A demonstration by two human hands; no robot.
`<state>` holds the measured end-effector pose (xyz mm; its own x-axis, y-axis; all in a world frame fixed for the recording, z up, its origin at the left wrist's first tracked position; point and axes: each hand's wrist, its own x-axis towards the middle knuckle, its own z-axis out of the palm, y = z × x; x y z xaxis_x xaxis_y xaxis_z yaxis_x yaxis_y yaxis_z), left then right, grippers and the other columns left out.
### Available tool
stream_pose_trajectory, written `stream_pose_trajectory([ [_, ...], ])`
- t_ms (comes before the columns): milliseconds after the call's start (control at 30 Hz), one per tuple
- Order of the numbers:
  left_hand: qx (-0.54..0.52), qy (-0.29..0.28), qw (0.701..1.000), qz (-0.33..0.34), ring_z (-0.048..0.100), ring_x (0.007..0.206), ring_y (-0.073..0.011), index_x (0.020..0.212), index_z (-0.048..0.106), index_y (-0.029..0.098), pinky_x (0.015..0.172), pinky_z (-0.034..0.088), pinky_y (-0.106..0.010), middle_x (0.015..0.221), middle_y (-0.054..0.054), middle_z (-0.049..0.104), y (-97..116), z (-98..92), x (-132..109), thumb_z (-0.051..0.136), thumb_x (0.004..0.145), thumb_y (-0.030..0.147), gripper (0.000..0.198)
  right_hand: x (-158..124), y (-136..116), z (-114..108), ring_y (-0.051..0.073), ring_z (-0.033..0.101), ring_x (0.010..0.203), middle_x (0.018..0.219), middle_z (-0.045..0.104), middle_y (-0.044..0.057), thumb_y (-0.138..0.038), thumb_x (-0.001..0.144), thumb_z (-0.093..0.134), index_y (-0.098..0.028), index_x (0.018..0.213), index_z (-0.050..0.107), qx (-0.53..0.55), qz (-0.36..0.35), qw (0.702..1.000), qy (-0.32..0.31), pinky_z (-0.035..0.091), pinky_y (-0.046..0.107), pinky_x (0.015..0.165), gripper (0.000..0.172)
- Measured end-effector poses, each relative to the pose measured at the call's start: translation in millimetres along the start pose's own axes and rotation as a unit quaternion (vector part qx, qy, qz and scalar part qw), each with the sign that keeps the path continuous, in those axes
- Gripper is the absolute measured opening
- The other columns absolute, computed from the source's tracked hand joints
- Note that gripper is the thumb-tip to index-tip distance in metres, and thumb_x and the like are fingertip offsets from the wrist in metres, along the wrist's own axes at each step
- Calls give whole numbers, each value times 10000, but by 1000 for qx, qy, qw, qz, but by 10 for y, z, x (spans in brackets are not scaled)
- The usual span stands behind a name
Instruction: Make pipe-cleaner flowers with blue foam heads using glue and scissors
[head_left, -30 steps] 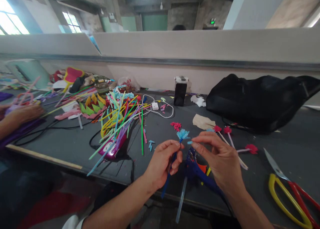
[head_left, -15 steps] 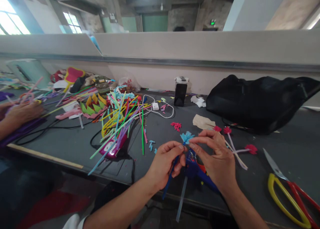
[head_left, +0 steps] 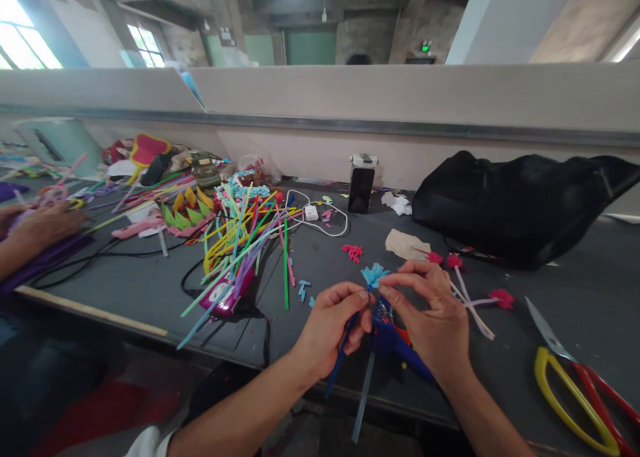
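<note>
My left hand (head_left: 336, 324) is closed around the dark blue stem of a pipe-cleaner flower (head_left: 374, 274), whose light blue petals fan out above the fingertips. At the right edge of the petals, my right hand (head_left: 430, 307) pinches with thumb and index finger; the exact bit between them is too small to make out. Beneath both hands lies a blue glue gun (head_left: 397, 347), partly hidden, with a clear glue stick (head_left: 363, 397) jutting from its back over the table edge. Red pipe-cleaner flowers (head_left: 501, 298) on pale stems rest right of my right hand.
Scissors (head_left: 555, 360) with yellow and red handles lie at right, before a black bag (head_left: 515, 207). A phone (head_left: 361, 190) leans on a white-lidded bottle. Pipe cleaners (head_left: 240, 244) cover a purple device (head_left: 227, 294). At far left, another person's hand (head_left: 47, 220) works.
Both of my hands hold nearly the same pose at the flower. My right fingertips have shifted very slightly; the view has barely moved.
</note>
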<state>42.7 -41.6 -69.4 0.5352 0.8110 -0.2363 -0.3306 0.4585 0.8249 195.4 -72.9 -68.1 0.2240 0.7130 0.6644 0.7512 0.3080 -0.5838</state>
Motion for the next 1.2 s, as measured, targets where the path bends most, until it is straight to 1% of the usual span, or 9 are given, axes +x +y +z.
stream_pose_trajectory([
  [200,10,7,1000,7,352,335,-45,769,603,156,308,223,-161,510,30,547,9,11,-4,676,760,348,206,-3,-7,3,201,541,930,932,572,31,-306,847,648,-271,839,719,-1,3,1000,-5,427,376,850,79],
  [400,14,7,1000,11,359,334,-45,771,607,156,308,230,-162,510,31,548,4,0,0,676,762,346,202,8,-51,3,200,539,913,892,570,32,-312,850,645,-255,814,713,-4,-10,1000,6,426,375,842,96],
  [867,29,10,999,21,357,327,-42,758,603,149,303,225,-161,499,35,550,-2,12,-14,686,754,354,221,-12,-20,24,196,528,903,898,563,27,-286,849,653,-251,829,709,-17,-20,1000,15,417,367,823,68],
  [1200,28,6,999,14,356,320,-38,769,609,151,303,225,-158,499,37,552,-21,-1,-2,675,767,336,196,-31,-6,55,190,537,894,893,554,23,-293,849,661,-244,839,702,-6,-4,1000,22,420,349,812,66],
])
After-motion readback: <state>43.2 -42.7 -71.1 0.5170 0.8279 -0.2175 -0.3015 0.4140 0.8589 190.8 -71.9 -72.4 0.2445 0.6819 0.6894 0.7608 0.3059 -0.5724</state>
